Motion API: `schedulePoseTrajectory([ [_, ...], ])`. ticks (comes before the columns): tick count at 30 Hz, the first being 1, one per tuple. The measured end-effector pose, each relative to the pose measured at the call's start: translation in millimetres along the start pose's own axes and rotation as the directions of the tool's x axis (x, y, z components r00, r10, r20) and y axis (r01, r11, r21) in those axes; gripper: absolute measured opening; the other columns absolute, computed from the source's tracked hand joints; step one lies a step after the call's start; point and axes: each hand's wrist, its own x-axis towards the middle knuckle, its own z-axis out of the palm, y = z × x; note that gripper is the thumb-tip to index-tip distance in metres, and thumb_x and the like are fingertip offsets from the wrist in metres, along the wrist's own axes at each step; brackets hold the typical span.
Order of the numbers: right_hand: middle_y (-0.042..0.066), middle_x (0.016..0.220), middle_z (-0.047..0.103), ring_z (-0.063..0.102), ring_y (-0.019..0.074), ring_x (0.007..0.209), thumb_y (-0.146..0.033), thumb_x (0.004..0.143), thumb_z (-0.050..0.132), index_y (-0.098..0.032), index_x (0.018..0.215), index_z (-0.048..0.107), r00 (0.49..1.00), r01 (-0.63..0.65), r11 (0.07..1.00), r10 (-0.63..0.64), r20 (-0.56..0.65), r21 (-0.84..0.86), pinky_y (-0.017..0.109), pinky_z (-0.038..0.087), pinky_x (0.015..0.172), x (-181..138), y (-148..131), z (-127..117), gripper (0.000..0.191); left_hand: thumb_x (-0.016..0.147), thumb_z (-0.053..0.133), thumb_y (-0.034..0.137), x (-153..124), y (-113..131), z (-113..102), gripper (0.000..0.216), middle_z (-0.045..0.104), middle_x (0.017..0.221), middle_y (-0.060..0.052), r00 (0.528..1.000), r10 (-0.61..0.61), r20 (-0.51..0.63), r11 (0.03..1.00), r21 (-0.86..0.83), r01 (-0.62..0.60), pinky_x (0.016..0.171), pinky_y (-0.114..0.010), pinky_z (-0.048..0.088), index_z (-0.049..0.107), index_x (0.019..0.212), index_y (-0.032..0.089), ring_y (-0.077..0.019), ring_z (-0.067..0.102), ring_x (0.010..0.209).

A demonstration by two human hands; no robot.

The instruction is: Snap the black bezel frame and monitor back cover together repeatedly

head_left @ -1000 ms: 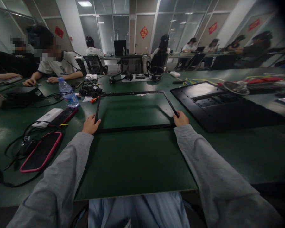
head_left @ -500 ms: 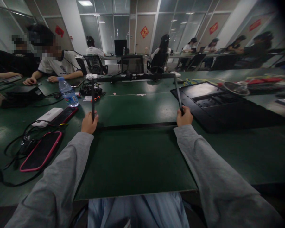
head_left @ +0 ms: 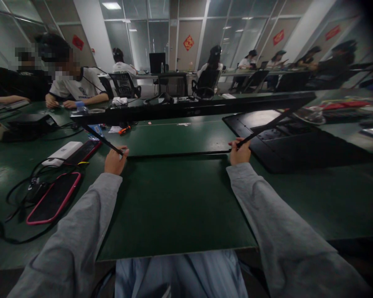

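A thin black rectangular monitor bezel [head_left: 189, 111] stands tilted up above the green table, its middle an open gap. My left hand [head_left: 115, 161] is closed around its left side bar near the lower corner. Opposite, my right hand [head_left: 240, 153] grips the right side bar in the same way. The lower bar runs between my hands, close to the tabletop. Its wider top bar, bearing a small blurred logo, reaches up toward me and looks much longer than the bottom one.
A large black panel [head_left: 301, 153] lies right. On the left are a pink-rimmed phone [head_left: 54, 198], a white power bank [head_left: 63, 153], cables and a water bottle [head_left: 95, 131] partly hidden by the bezel. A co-worker [head_left: 81, 87] sits at far left.
The bezel has swung up: its top bar moved from the far side of the table toward me and now looks wider. Both hands kept their grip and barely moved.
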Motion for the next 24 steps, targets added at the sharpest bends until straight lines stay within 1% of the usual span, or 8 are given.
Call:
schedulePoseTrajectory([
  [5, 0.007, 0.09, 0.074, 0.071, 0.0245, 0.089, -0.036, 0.088, 0.056, -0.024, 0.108, 0.049, 1.0, -0.009, 1.0, 0.008, 0.02, 0.008, 0.049, 0.056, 0.093, 0, 2, 2, 0.025, 0.1, 0.043, 0.052, 0, 0, 1, 0.049, 0.074, 0.119, -0.013, 0.998, -0.039, 0.039, 0.999, -0.008, 0.04, 0.101, -0.04, 0.052, 0.067, 0.126, 0.019, -0.0284, 0.069, 0.116],
  [7, 0.007, 0.089, 0.074, 0.072, 0.0249, 0.089, -0.035, 0.087, 0.056, -0.024, 0.107, 0.049, 1.0, -0.001, 1.0, 0.001, 0.028, 0.012, 0.049, 0.056, 0.093, 0, 3, 2, 0.024, 0.101, 0.041, 0.053, -1, 3, -1, 0.048, 0.074, 0.123, -0.012, 0.997, -0.052, 0.062, 0.999, -0.006, 0.053, 0.095, -0.038, 0.053, 0.069, 0.122, 0.02, -0.0267, 0.072, 0.108],
  [9, 0.007, 0.089, 0.074, 0.072, 0.0249, 0.087, -0.034, 0.087, 0.056, -0.024, 0.108, 0.048, 1.0, 0.005, 1.0, -0.006, 0.022, 0.017, 0.049, 0.056, 0.092, 1, 3, 1, 0.024, 0.102, 0.038, 0.052, -3, 8, -6, 0.047, 0.075, 0.124, -0.01, 0.996, -0.056, 0.07, 0.998, 0.014, 0.055, 0.088, -0.036, 0.054, 0.072, 0.11, 0.021, -0.0237, 0.074, 0.094],
  [11, 0.006, 0.09, 0.074, 0.072, 0.0242, 0.085, -0.033, 0.088, 0.053, -0.023, 0.11, 0.048, 1.0, 0.017, 1.0, -0.017, -0.004, 0.022, 0.048, 0.056, 0.091, 2, 4, 0, 0.025, 0.103, 0.035, 0.052, -5, 15, -10, 0.048, 0.078, 0.113, -0.009, 0.998, -0.053, 0.043, 0.998, 0.042, 0.052, 0.084, -0.034, 0.053, 0.073, 0.105, 0.021, -0.0215, 0.074, 0.084],
  [13, 0.004, 0.089, 0.074, 0.073, 0.0227, 0.083, -0.032, 0.089, 0.05, -0.023, 0.116, 0.048, 0.999, 0.028, 0.999, -0.028, -0.023, 0.023, 0.046, 0.057, 0.09, 3, 5, -2, 0.028, 0.104, 0.034, 0.052, -8, 21, -14, 0.05, 0.079, 0.091, -0.006, 0.998, -0.06, 0.005, 0.997, 0.053, 0.06, 0.081, -0.033, 0.052, 0.07, 0.119, 0.021, -0.022, 0.074, 0.08],
  [15, 0.003, 0.088, 0.074, 0.073, 0.0213, 0.082, -0.029, 0.09, 0.047, -0.023, 0.122, 0.048, 1.0, 0.027, 0.999, -0.026, -0.017, 0.017, 0.043, 0.057, 0.09, 3, 7, -3, 0.032, 0.104, 0.033, 0.052, -9, 25, -15, 0.051, 0.076, 0.078, -0.003, 0.997, -0.076, -0.009, 0.996, 0.054, 0.076, 0.079, -0.032, 0.052, 0.064, 0.131, 0.021, -0.0229, 0.074, 0.08],
  [21, 0.005, 0.09, 0.074, 0.071, 0.0225, 0.074, -0.028, 0.09, 0.045, -0.017, 0.145, 0.04, 0.998, 0.043, 0.997, -0.04, 0.045, -0.058, 0.043, 0.057, 0.085, -2, 1, -6, 0.056, 0.104, 0.032, 0.052, -9, 28, -16, 0.053, 0.07, 0.067, -0.003, 0.987, -0.153, -0.046, 0.984, 0.085, 0.157, 0.077, -0.036, 0.052, 0.064, 0.132, 0.021, -0.0275, 0.073, 0.074],
  [24, 0.004, 0.089, 0.074, 0.068, 0.0219, 0.07, -0.028, 0.091, 0.045, -0.016, 0.147, 0.038, 0.997, 0.063, 0.994, -0.06, 0.045, -0.085, 0.043, 0.056, 0.084, -4, -2, -7, 0.058, 0.103, 0.034, 0.05, -9, 28, -17, 0.055, 0.072, 0.07, -0.005, 0.987, -0.156, -0.043, 0.983, 0.086, 0.16, 0.082, -0.039, 0.053, 0.063, 0.139, 0.02, -0.0285, 0.074, 0.077],
])
